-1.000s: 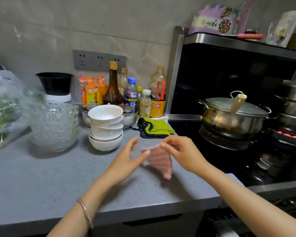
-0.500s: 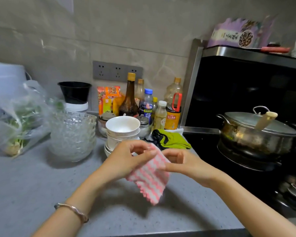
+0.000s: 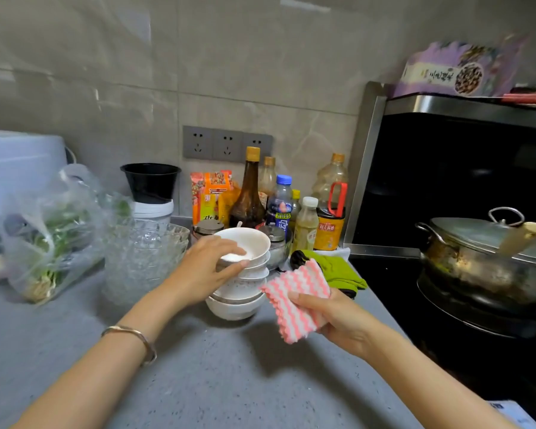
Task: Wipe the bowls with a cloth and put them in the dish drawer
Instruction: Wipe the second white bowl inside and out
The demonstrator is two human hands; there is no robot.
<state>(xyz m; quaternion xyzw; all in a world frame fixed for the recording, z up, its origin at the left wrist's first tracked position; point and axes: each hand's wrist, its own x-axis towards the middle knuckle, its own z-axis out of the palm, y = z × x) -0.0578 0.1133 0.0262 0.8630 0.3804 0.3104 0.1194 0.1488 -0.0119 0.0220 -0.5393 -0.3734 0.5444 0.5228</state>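
My left hand (image 3: 208,267) gripped the top bowl (image 3: 254,243); at its 3 o'clock, my right hand (image 3: 338,320) clasped the cloth (image 3: 294,300).

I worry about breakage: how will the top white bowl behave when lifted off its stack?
The top white bowl looks like glazed ceramic: probably rigid, heavyish, breakable if dropped. Its glossy rim, gripped by the left hand, may be slippery. The stack beneath sits unevenly, so it might wobble.

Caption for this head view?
Left hand grips the top bowl of a stack; right hand holds a cloth.
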